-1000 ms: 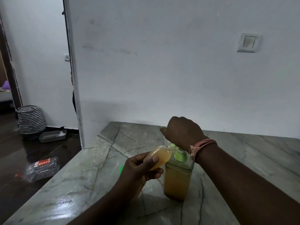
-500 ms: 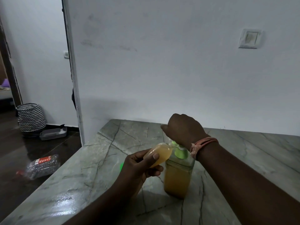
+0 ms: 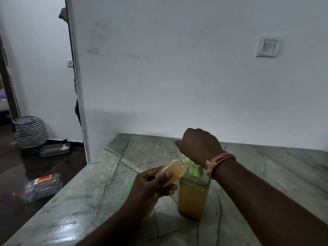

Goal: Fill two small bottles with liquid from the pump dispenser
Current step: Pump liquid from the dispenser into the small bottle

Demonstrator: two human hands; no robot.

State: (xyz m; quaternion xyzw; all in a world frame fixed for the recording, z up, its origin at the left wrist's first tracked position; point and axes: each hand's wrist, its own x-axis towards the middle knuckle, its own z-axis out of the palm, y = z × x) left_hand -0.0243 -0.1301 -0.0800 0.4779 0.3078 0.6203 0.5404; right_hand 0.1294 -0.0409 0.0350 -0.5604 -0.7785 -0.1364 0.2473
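Note:
My left hand (image 3: pixel 150 183) grips a small soft bottle (image 3: pixel 174 172) full of amber liquid. The bottle is tilted, with its mouth up against the green spout of the pump dispenser (image 3: pixel 193 197). The dispenser is a clear square bottle of amber liquid with a green pump, standing on the marble table (image 3: pixel 92 197). My right hand (image 3: pixel 199 144), a pink band on its wrist, lies curled over the pump head and covers it. Its fingertips are hidden. A small green thing (image 3: pixel 131 185) peeks out behind my left hand; what it is cannot be told.
A white wall with a switch plate (image 3: pixel 268 47) runs along the table's far edge. On the dark floor to the left are a crumpled plastic pack (image 3: pixel 41 186), a grey tray (image 3: pixel 55 150) and a zigzag-patterned basket (image 3: pixel 29 132).
Both hands stay where they were on the small bottle and the pump head. Only the view has shifted slightly.

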